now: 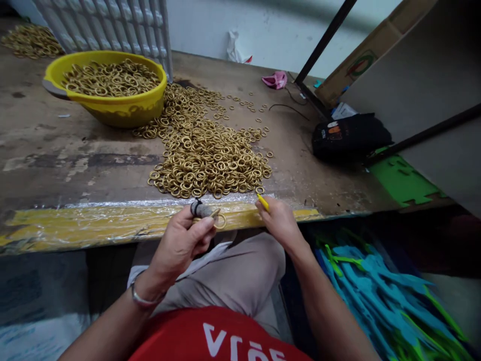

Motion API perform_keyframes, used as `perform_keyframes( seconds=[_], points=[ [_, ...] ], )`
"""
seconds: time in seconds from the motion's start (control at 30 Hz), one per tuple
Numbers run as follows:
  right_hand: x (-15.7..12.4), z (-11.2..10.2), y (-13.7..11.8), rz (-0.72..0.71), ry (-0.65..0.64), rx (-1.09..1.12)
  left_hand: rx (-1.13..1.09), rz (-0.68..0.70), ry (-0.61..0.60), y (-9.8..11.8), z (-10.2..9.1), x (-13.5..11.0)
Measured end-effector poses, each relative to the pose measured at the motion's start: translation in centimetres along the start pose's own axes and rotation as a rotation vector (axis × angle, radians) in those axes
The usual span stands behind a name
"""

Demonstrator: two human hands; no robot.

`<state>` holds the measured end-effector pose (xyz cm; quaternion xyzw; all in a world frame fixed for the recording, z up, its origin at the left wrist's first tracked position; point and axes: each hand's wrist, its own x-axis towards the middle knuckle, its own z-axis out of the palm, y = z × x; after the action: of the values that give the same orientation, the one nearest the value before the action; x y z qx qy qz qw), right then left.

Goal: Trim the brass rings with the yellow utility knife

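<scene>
While my left hand (180, 240) pinches a grey tool (203, 209) with one brass ring (221, 221) at its tip, my right hand (280, 220) grips a yellow stick (262, 201); ring pile (206, 150) at 12 o'clock. Steady it, I'd say.

Two hands: the left hand (180, 240) and the right hand (277, 220). One grey tool (203, 209) and one brass ring (220, 221) at the left hand; one yellow stick (263, 202) in the right. One yellow basin (108, 103) filled with rings (far too many to count). Two loose ring heaps on the table (56, 160): a big heap (205, 150) in the middle, a small heap (32, 41) at the far left corner. One white crate (112, 22), one black pouch (349, 136), one pink object (275, 79), one cardboard box (361, 60), one bracelet (145, 300).
</scene>
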<state>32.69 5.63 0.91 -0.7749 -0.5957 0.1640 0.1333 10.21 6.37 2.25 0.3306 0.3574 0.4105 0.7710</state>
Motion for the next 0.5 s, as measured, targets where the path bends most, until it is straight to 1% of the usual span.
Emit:
perform_keyframes(
  seconds=[0.03, 0.1, 0.13, 0.2, 0.23, 0.3, 0.4, 0.5],
  points=[
    [-0.3, -0.3, -0.5, -0.032, -0.051, 0.206, -0.012, -0.018, 0.001, 0.1, 0.0, -0.1],
    [-1.3, -0.8, -2.0, -0.092, -0.205, 0.62, -0.03, -0.044, 0.006, -0.1, 0.1, 0.0],
    [-1.9, -0.9, -3.0, -0.117, -0.249, 0.772, -0.039, -0.05, 0.009, -0.2, 0.2, 0.0],
    [-3.1, -0.8, -4.5, -0.154, -0.263, 0.954, -0.055, -0.05, 0.014, -0.6, 0.3, 0.1],
    [-3.5, -0.7, -5.0, -0.17, -0.259, 1.0, -0.067, -0.049, 0.018, -0.8, 0.3, 0.1],
    [-4.0, -0.3, -5.5, -0.202, -0.25, 1.024, -0.096, -0.055, 0.018, -0.9, 0.3, 0.0],
    [-4.3, 0.1, -5.2, -0.249, -0.215, 0.996, -0.123, -0.082, -0.011, -0.9, 0.1, -0.3],
    [-4.5, 0.0, -4.9, -0.232, -0.211, 1.021, -0.105, -0.086, -0.057, -0.8, 0.0, -0.5]
  ],
)
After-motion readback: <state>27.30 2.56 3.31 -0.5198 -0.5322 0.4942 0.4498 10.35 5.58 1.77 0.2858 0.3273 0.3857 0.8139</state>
